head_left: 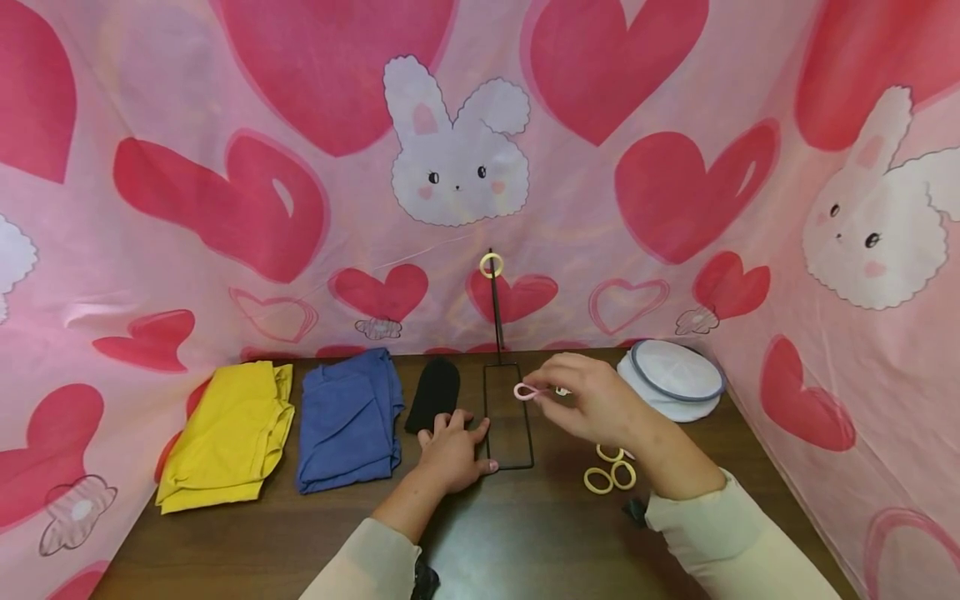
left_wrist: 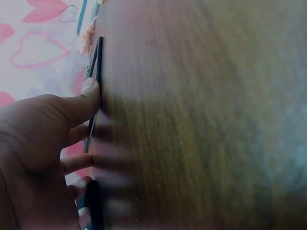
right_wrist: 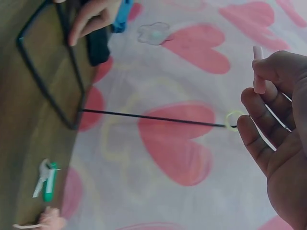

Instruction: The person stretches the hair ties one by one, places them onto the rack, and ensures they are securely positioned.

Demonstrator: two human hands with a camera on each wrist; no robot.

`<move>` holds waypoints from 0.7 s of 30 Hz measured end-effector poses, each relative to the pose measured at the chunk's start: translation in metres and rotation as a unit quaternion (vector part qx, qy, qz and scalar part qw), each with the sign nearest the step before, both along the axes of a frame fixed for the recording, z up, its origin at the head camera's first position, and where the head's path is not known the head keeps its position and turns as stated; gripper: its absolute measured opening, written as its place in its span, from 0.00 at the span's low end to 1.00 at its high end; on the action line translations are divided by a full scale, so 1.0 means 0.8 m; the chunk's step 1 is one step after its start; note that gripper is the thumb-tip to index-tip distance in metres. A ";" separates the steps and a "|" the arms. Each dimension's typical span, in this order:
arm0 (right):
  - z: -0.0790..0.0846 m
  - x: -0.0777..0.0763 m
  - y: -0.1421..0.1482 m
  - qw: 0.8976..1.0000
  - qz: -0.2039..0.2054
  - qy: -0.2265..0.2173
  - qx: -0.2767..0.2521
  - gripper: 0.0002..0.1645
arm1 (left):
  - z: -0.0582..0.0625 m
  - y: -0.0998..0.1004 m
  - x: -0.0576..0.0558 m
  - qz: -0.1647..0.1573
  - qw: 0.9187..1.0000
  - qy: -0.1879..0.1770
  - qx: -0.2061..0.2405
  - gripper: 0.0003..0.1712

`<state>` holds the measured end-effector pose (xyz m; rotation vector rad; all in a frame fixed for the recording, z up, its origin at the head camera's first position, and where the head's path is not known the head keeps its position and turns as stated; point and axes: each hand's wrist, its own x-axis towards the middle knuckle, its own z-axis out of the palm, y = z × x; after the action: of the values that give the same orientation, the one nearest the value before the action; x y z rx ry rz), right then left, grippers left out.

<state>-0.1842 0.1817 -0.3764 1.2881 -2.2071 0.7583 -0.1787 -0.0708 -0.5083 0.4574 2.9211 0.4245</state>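
Observation:
A black wire stand with a rectangular base stands on the table. Near the tip of its upright rod hangs a pale yellow ring. My left hand rests with fingers spread at the base's left side, the thumb on the near corner of the wire. Between right thumb and fingers I pinch a small pink ring, raised over the base's right side; it appears edge-on as a pink strip in the right wrist view. Several yellow rings lie on the table below my right hand.
A folded yellow cloth and a folded blue cloth lie at left. Beside them is a black flat piece. A white round fabric item with a blue-grey rim sits back right. Printed curtains surround the table.

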 end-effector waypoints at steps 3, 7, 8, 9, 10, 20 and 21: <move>0.014 0.002 -0.005 1.000 0.007 0.011 -0.008 0.16 | 0.000 0.000 0.000 0.000 1.000 0.001 0.000 0.44; 0.033 0.004 -0.012 1.000 0.016 0.022 -0.014 0.11 | 0.000 0.000 0.000 -0.001 1.000 0.001 -0.001 0.44; 0.037 0.005 -0.013 0.999 0.017 0.022 -0.015 0.11 | 0.000 -0.001 0.000 -0.001 1.000 0.000 -0.001 0.44; 0.041 0.004 -0.014 0.999 0.020 0.023 -0.016 0.12 | -0.001 -0.001 0.000 0.000 1.000 -0.001 -0.002 0.44; 0.046 0.005 -0.016 0.999 0.020 0.023 -0.017 0.12 | -0.001 -0.001 0.000 0.000 1.000 -0.001 -0.002 0.44; 0.073 0.009 -0.027 0.998 0.024 0.042 -0.035 0.14 | -0.001 -0.001 -0.002 -0.001 1.000 -0.003 -0.002 0.44; 0.075 0.009 -0.027 0.998 0.024 0.046 -0.038 0.14 | -0.001 -0.001 -0.002 -0.001 1.000 -0.004 -0.002 0.44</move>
<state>-0.1769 0.1598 -0.3165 1.3158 -2.0631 0.7768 -0.1803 -0.0714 -0.5092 0.4562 2.9127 0.4180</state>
